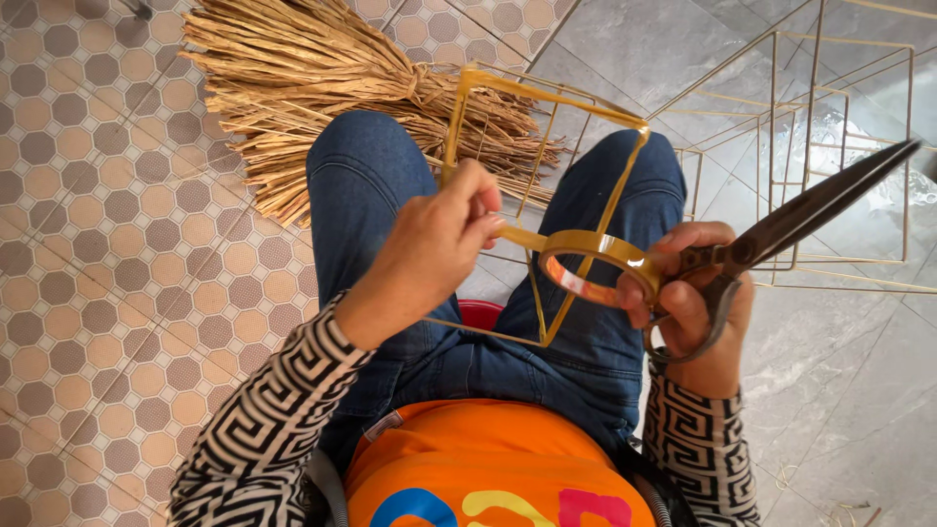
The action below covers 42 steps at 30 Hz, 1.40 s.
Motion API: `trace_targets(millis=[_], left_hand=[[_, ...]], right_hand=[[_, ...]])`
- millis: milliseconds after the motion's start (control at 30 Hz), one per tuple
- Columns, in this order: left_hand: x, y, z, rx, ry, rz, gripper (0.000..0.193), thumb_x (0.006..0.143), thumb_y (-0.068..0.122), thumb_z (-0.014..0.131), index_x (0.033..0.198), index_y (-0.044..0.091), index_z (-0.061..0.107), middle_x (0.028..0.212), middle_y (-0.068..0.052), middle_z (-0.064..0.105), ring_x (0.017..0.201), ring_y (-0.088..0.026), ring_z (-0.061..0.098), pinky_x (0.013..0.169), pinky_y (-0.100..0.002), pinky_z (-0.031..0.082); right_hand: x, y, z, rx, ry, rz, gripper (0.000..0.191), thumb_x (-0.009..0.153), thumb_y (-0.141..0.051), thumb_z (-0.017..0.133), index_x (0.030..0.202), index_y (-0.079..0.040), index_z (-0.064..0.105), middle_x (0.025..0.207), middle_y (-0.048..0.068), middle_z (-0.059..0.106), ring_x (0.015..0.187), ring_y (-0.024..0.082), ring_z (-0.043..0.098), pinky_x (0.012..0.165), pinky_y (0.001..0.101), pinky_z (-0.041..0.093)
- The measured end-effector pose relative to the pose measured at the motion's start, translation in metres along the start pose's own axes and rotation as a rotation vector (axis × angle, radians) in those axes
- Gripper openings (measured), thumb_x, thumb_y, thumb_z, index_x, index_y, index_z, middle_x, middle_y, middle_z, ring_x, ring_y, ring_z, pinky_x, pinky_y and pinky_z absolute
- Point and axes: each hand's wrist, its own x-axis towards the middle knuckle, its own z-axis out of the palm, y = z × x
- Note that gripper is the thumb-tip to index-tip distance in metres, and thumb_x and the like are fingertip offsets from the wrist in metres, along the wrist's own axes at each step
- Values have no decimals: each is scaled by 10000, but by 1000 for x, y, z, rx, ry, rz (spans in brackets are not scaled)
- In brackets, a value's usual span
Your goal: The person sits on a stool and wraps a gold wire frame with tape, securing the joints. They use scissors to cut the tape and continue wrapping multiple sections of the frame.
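A thin yellow wire frame (547, 107) shaped like a box rests over my knees. My left hand (439, 234) pinches the free end of a tape strip against one bar of the frame. My right hand (698, 303) holds a roll of clear yellowish tape (597, 256) and a pair of large dark scissors (810, 210), whose blades point up and to the right. The tape strip runs taut between the roll and my left fingers.
A bundle of dried straw-coloured fibre (322, 88) lies on the patterned tile floor beyond my knees. More wire frames (810, 146) stand on grey tiles at the right. A red stool edge (480, 312) shows between my legs.
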Motion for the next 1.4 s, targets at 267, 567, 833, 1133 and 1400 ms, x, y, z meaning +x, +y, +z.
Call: trace_targets(millis=[267,567,833,1133,1400], left_hand=[[-28,13,-31,-186,19,-76,167,980,47,659,1017,54,496,803,-27,706,771,-110,791,602,-235,605],[-25,16,-29,-123,76,-23,147,994,36,641,1000,53,495,768,-47,683,731,-128,791,586,-253,611],[-25,19,-25,78,93,12,153,1008,93,643,1105,67,527,811,-76,732,718,-157,778,567,-282,602],[-27,28,-6,206,225,88,74,1018,70,616,1078,78,574,875,-82,741,771,-172,779,614,-315,582],[-35,49,-16,557,203,49,442,954,93,698,1384,38,610,1063,-147,717,806,-246,727,651,-374,560]], right_hand=[[16,-57,-2,-241,-105,-4,351,883,-121,794,1148,29,618,737,88,683,503,83,625,474,233,504],[3,-60,-27,-622,-77,17,386,878,-27,811,1191,64,606,1004,138,719,865,156,727,757,247,596],[19,-7,-46,-616,-111,34,430,880,-35,807,1252,7,596,1011,61,706,881,121,700,751,245,556],[17,10,-36,-522,-131,66,378,925,-88,775,1254,-31,596,825,4,695,753,63,657,695,225,531],[14,17,-41,-469,-122,19,344,935,-78,757,1243,-29,611,778,19,677,725,82,666,661,231,525]])
